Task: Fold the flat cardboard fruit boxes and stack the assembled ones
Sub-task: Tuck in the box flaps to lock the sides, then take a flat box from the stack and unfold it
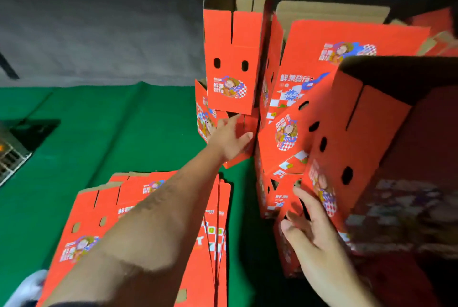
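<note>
Several assembled red cardboard fruit boxes are heaped at the right. One tall box (pixel 233 58) stands upright on a lower box (pixel 244 133). My left hand (pixel 229 139) reaches far forward and presses, fingers spread, against that lower box just under the tall one. A big tilted box (pixel 352 138) leans in the near right. My right hand (pixel 314 229) lies with open fingers against its lower corner. A pile of flat unfolded boxes (pixel 99 210) lies on the green floor under my left forearm.
Green floor covering (pixel 111 128) spreads to the left, with a grey wall (pixel 99 33) behind it. A dark device with a keyboard-like surface (pixel 12 153) sits at the left edge. A white shoe (pixel 27 289) shows at the bottom left.
</note>
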A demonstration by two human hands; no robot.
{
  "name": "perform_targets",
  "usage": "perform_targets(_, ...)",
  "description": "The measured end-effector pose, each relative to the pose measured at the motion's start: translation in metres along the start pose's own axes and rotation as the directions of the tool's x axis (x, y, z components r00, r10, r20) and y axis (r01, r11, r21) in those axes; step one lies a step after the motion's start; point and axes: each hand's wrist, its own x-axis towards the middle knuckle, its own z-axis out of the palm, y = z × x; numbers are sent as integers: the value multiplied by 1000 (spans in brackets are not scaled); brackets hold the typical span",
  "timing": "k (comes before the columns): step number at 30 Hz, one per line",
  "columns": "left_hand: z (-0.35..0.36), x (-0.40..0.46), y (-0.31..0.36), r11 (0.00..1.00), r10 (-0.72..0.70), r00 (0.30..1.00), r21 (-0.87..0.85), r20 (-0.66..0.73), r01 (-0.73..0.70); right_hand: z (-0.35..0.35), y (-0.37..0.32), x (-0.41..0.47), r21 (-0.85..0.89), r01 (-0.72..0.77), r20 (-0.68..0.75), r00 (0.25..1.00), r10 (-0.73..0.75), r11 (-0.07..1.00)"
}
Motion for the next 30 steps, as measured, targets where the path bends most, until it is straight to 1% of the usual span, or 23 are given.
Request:
perform_targets(1,1,-4,-2,999,28,1000,-30,-12,-28,10,4,-15,-28,37,28,999,-37,999)
perform_targets(2,1,-8,-3,996,46,999,-75,-16,-47,26,-7,-14,-104,35,-31,999,-38,994)
perform_targets(4,7,-25,-2,983,64,998,-170,-29,-68,33,-6,-15,-141,46,36,998,-41,989)
perform_targets(5,13,-38,0,972,70,997,-221,-45,-78,32,-3,-16,-124,41,50,998,-35,991)
perform_targets(7,31,-76,2,938,71,993,-333,-92,-97,25,5,-23,-171,35,65,998,-25,985)
perform_targets(9,52,-121,2,922,52,985,-370,-165,-111,28,14,-30,-220,19,139,990,12,975)
perform_targets(12,84,-186,-2,908,-73,973,-419,-219,-26,25,36,-37,-287,2,248,966,72,958)
perform_targets(14,99,-222,-5,886,-141,961,-463,-237,16,27,47,-41,-328,-5,296,949,108,945)
perform_targets(17,113,-263,-19,892,-209,945,-445,-252,79,37,64,-49,-387,15,362,922,137,922)
perform_targets(19,115,-286,-39,913,-271,917,-380,-294,148,45,78,-59,-391,-17,391,902,183,920)
perform_targets(21,108,-305,-65,931,-320,892,-277,-318,236,52,95,-73,-402,-90,413,870,268,911)
perform_targets(22,102,-312,-81,942,-331,895,-166,-298,293,55,104,-81,-420,-119,423,851,310,900)
perform_targets(23,96,-321,-101,933,-346,905,6,-248,359,59,112,-89,-446,-141,435,829,352,884)
perform_targets(24,90,-329,-124,891,-378,910,200,-169,407,64,121,-96,-476,-161,438,809,392,864)
perform_targets(25,84,-338,-147,825,-436,898,373,-60,425,68,128,-103,-503,-183,433,792,430,845)
perform_targets(26,78,-346,-167,765,-492,869,502,50,403,72,135,-109,-521,-209,421,780,462,828)
perform_targets(27,73,-353,-181,717,-515,850,599,111,356,75,141,-114,-531,-234,408,772,488,815)
perform_targets(29,72,-365,-199,649,-444,888,727,120,226,81,154,-122,-538,-290,372,761,531,792)
perform_targets(30,74,-369,-201,626,-398,912,756,101,189,84,160,-126,-534,-324,348,757,553,781)
